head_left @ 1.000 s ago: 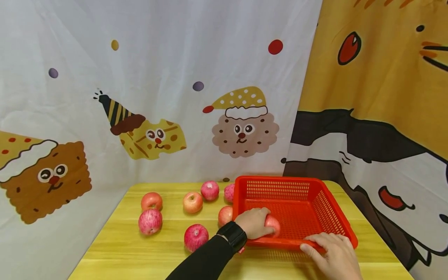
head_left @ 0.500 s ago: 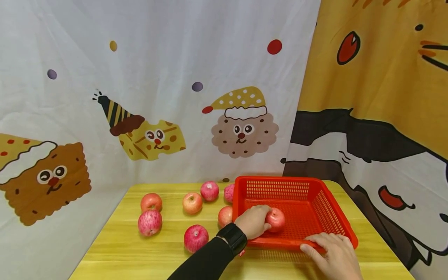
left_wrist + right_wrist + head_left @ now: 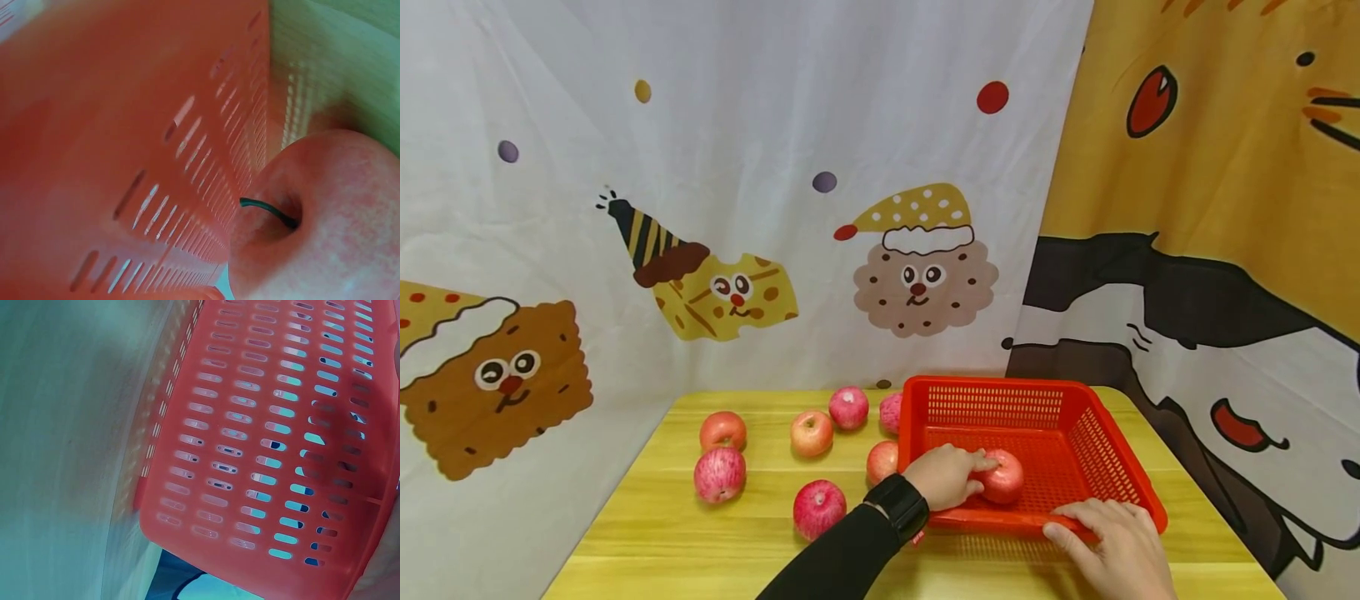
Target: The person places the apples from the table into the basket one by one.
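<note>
A reddish-pink apple (image 3: 1004,479) sits in the red plastic basket (image 3: 992,385), near its front left. My left hand (image 3: 946,477) reaches over the near rim at the left, its index finger stretched out onto the apple and the thumb close below. On the near right rim my right hand (image 3: 1108,537) grips the basket, fingers over the edge and thumb in front. The right wrist view shows the slotted basket wall (image 3: 250,450) close up, with a sliver of hand at the right. An apple with a stem (image 3: 331,219) fills the lower right of the left wrist view, beside the basket wall.
Several more apples lie on the wood-patterned table (image 3: 647,533) left of the basket, among them a dark pink apple (image 3: 820,509) near the left forearm and a pale apple (image 3: 882,462) against the basket's side. A printed curtain (image 3: 820,100) hangs behind the table.
The apple in the basket has moved right, from within my left hand's grasp to its fingertips. My left fingers have loosened and straightened. The right hand stays on the rim.
</note>
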Tool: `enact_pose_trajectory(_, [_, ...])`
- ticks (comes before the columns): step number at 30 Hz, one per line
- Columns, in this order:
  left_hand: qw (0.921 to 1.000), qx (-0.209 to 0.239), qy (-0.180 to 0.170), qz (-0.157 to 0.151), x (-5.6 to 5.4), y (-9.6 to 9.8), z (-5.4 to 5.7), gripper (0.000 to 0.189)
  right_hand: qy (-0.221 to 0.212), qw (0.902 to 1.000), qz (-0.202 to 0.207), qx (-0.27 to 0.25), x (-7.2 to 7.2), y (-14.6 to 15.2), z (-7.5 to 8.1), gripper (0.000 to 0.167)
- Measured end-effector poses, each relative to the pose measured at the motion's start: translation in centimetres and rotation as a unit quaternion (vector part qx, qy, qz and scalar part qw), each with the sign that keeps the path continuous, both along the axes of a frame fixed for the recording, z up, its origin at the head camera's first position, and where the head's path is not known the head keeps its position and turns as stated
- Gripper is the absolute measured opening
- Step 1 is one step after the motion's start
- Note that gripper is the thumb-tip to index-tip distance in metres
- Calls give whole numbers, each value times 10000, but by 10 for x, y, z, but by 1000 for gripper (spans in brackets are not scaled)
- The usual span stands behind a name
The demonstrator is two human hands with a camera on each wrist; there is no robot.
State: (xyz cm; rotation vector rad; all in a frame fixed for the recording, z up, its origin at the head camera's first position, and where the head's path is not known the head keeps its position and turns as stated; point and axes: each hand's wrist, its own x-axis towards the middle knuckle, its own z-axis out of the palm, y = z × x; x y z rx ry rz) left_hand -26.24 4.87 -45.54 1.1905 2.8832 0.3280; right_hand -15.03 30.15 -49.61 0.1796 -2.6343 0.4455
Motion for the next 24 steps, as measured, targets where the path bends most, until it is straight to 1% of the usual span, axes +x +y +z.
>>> enact_pose_trajectory(5, [10000,11,-42,67,0,1,-1,52,117,9999,12,5,0,0,0,27])
enact_pose_trajectory(8, [9998,122,140,56,0,1,-3,47,177,9998,38,-5,1,0,-1,26])
enact_pose_trajectory(9, [9994,182,289,32,0,1,-4,44,198,9998,47,-12,1,0,-1,26])
enact_pose_trajectory(11, [9968,290,748,-28,0,0,-6,36,220,9997,62,-15,1,0,-3,26])
enact_pose_trajectory(14, [9888,398,1441,19,2,-8,-6,29,217,9997,76,-5,0,0,-4,25])
enact_pose_trajectory(15, [9862,410,1600,80,3,-14,-6,30,224,9997,84,-1,0,0,-5,25])
enact_pose_trajectory(17, [9836,503,1709,289,7,-29,-4,36,272,9996,109,-4,-1,0,-4,24])
enact_pose_trajectory(20, [9827,783,1512,734,17,-63,-4,49,428,9990,159,-11,-3,0,-4,24])
enact_pose_trajectory(22, [9798,994,1370,1069,27,-91,-7,57,540,9984,178,12,-3,1,-4,23])
enact_pose_trajectory(24, [9756,1105,1279,1398,39,-119,-13,59,607,9980,177,37,-2,2,-4,24])
